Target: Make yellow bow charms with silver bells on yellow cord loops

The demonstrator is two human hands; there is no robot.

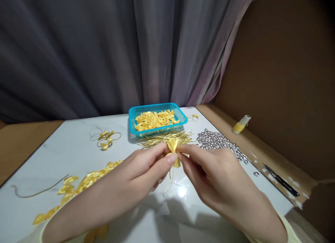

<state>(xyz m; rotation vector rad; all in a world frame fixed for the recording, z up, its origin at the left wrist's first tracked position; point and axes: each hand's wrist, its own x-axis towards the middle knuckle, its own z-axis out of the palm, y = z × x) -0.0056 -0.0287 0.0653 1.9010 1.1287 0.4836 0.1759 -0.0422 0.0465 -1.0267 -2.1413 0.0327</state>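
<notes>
A small yellow ribbon bow (173,145) is pinched between my two hands above the middle of the table. My left hand (154,164) grips it from the left with thumb and forefinger. From the other side, the fingertips of my right hand (206,166) are closed at the bow's gathered centre. A thin gold strip hangs below the bow by my left fingers. Just behind the hands lies a pile of gold twist ties (167,138). Many yellow ribbon bows (91,180) lie along the left, partly hidden by my left forearm.
A blue basket (132,131) of yellow ribbon pieces stands at the back. Silver beads (217,140) are heaped at the right. Beyond them are a yellow thread spool (240,125) and black-handled scissors (282,182). Looped cords with bows (106,138) and a loose cord (39,192) lie left.
</notes>
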